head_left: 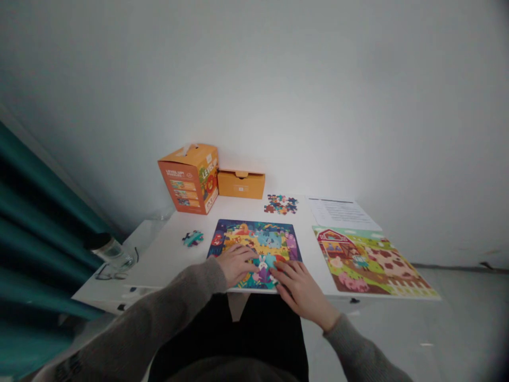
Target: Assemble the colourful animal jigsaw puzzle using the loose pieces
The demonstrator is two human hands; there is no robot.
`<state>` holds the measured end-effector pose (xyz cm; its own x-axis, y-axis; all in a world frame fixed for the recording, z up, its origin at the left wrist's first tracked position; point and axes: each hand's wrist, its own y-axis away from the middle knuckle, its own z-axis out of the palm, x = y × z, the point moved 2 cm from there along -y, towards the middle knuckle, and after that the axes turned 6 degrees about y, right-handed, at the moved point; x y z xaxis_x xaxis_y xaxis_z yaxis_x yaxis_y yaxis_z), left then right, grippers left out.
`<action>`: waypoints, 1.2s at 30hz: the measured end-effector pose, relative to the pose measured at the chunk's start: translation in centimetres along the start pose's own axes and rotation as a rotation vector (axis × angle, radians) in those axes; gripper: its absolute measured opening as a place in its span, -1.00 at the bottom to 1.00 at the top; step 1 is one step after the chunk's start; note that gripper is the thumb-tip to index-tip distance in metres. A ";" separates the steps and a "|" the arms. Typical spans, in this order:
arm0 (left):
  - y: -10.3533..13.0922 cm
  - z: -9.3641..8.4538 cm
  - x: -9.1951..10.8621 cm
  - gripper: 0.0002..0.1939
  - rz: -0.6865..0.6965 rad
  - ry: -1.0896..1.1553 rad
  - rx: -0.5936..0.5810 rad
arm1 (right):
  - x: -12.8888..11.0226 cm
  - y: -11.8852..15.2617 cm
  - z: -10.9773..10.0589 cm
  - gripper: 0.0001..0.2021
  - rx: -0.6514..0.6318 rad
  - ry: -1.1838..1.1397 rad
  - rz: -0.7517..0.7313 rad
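A colourful animal puzzle [265,240] in a dark blue frame lies at the front edge of the white table. My left hand [236,263] rests on its lower left part, palm down, fingers extended to the right. On the lower right part is my right hand [300,286], its fingers spread and their tips touching the pieces near a white rabbit picture. Nothing shows held in either hand. Both hands cover parts of the puzzle's lower area.
Loose pieces lie in a small pile [193,238] at the left and a larger one [281,204] behind. An orange puzzle box [191,180] and an open carton [241,185] stand at the back. A farm puzzle [369,262], printed sheet [342,213], bottle [113,252] and glasses [111,275] flank them.
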<state>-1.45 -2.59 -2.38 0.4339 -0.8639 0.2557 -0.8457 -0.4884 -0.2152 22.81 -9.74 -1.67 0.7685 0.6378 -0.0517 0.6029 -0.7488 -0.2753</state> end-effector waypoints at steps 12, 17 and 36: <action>-0.1 -1.3 -0.4 -0.71 -0.001 0.124 0.080 | 0.0 -0.6 -0.5 -0.49 0.030 -0.083 0.011; 0.3 -1.0 -0.1 -0.72 0.039 0.092 0.013 | -1.9 -1.9 0.0 -0.54 0.008 -0.086 -0.045; 0.3 -1.2 -4.6 -0.72 -0.120 -0.091 0.002 | -3.2 -2.4 0.4 -0.60 -0.010 -0.044 -0.030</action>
<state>-4.09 1.36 -2.54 0.5580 -0.8071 0.1930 -0.7855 -0.5887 -0.1908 18.85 -9.89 -1.26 0.7398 0.6674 -0.0855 0.6282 -0.7306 -0.2677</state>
